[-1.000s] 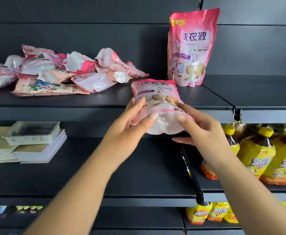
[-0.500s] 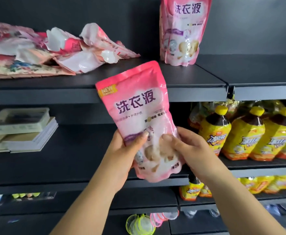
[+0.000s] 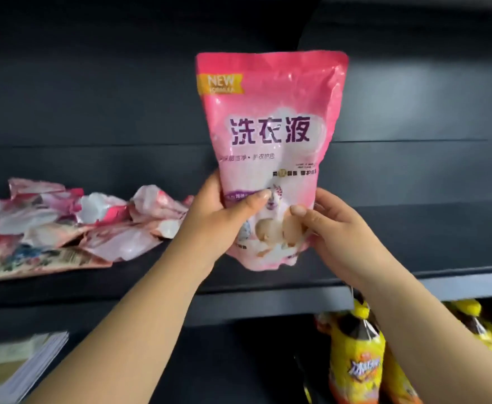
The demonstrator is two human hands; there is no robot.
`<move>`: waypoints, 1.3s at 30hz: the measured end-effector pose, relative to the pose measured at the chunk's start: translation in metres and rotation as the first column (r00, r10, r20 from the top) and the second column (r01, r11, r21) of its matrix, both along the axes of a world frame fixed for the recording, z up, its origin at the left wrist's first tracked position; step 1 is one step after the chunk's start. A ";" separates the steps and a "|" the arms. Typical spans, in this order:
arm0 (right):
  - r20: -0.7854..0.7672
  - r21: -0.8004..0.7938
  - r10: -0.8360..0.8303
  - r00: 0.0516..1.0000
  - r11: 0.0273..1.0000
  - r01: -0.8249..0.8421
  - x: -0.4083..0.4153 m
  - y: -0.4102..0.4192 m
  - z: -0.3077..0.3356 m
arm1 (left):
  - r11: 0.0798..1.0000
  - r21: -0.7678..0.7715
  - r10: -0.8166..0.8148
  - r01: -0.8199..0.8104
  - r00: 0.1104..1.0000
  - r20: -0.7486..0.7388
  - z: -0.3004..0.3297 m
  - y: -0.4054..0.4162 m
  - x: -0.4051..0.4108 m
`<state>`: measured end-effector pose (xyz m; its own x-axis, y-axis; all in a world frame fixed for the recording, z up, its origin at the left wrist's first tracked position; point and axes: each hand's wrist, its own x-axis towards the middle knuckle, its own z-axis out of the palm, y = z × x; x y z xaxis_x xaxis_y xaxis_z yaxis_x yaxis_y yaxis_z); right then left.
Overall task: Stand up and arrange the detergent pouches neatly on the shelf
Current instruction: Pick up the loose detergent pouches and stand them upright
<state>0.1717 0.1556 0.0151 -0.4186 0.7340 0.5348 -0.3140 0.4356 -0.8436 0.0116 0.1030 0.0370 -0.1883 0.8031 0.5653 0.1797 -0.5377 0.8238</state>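
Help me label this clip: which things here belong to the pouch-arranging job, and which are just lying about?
Part of the job:
pink detergent pouch, held upright in both hands' grip
left hand
right hand
heap of fallen pouches
upper shelf

Just lying about:
yellow drink bottles on the lower shelf
stack of booklets, lower left

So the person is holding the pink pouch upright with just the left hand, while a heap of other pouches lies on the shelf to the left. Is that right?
Not quite: the head view shows both hands on the pink pouch. The left hand and the right hand each grip its lower part. It is held upright, and the heap of pouches does lie on the shelf to the left.
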 end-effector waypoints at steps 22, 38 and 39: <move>0.182 -0.319 -0.083 0.980 0.938 0.138 0.019 0.134 -0.012 | 0.960 -0.278 -0.094 0.035 0.974 -0.205 -0.041 0.150 0.022; 0.282 -0.266 0.014 0.959 0.962 0.064 0.005 0.146 -0.020 | 0.936 -0.352 -0.068 -0.016 0.972 -0.225 -0.035 0.142 0.006; 0.322 -0.248 -0.059 0.945 0.958 0.144 0.004 0.143 -0.021 | 0.931 -0.359 -0.038 -0.057 0.967 -0.252 -0.036 0.138 0.007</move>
